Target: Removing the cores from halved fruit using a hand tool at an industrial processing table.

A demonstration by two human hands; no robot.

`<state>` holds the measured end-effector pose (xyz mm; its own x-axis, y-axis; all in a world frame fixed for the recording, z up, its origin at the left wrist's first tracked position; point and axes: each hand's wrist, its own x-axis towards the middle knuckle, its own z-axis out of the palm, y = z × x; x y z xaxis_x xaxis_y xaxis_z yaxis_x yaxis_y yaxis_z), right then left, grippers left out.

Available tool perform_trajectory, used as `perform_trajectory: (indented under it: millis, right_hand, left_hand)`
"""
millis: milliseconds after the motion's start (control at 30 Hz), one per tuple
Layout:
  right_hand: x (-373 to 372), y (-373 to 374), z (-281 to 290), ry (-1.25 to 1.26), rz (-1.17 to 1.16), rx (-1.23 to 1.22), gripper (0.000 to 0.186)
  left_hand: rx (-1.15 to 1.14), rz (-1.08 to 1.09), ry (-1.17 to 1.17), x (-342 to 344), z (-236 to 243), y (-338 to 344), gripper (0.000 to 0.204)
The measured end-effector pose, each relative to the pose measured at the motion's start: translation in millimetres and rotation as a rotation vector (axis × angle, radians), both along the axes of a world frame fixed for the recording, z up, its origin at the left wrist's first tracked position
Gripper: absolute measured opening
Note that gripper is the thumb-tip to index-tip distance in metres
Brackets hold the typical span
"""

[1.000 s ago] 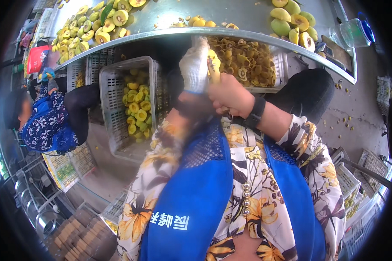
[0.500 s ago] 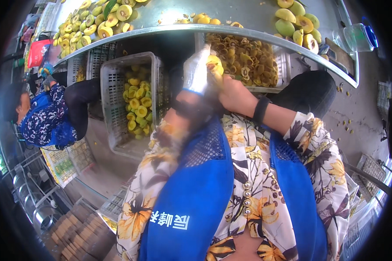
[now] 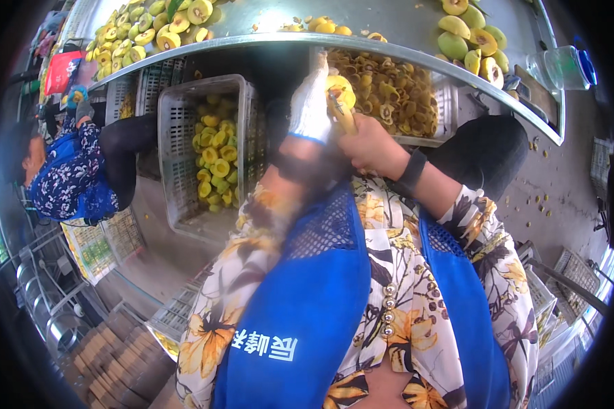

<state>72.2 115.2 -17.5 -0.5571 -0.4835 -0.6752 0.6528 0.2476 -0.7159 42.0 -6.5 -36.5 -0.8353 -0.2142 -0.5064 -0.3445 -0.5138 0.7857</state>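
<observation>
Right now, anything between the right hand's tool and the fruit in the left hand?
Nothing visible: the tool, held in the right hand, has its tip over the fruit in the gloved left hand. Contact itself is hard to tell.

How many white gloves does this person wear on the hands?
1 white glove, on the left hand. The right hand, holding a tool, is bare. Both show, so none seems hidden.

Clear blue-lidded jar (image 3: 559, 69) at far right; red packet (image 3: 62, 72) far left, seated co-worker (image 3: 75, 183) near it.
</observation>
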Motion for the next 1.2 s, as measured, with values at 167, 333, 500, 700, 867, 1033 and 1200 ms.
perform_trajectory:
  millis: [167,333,500,700,867,1033,1200]
  right_hand:
    - [13.4,-8.9,-17.2,0.806,0.025,0.323,0.024]
    - [4.2,-11.0,10.1,0.618,0.145,0.320,0.024]
    - [6.1,-3.1,-2.6,0.750,0.196,0.301,0.023]
    - [-6.8,-5.3,40.6,0.017,0.100,0.105,0.019]
    - [3.3,5.0,-13.3,1.511,0.149,0.133,0.012]
    - [6.3,4.6,-3.9,1.107,0.141,0.207,0.013]
    - [1.6,11.8,2.6,0.471,0.272,0.096,0.015]
  left_hand:
    - [0.215,0.083,-0.087,-12.0,11.5,-0.8,0.036]
    - [0.388,0.019,-0.161,-12.8,19.0,-9.1,0.034]
    - [0.522,-0.150,-0.037,-17.7,18.0,-7.9,0.030]
    - [0.322,-0.092,0.145,-16.6,23.7,-10.5,0.034]
    - [0.553,-0.044,0.015,-26.5,12.6,-3.3,0.025]
    - [0.477,-0.055,0.133,-22.5,15.4,-3.8,0.024]
    - [0.136,-0.105,0.292,-11.4,31.8,-5.4,0.027]
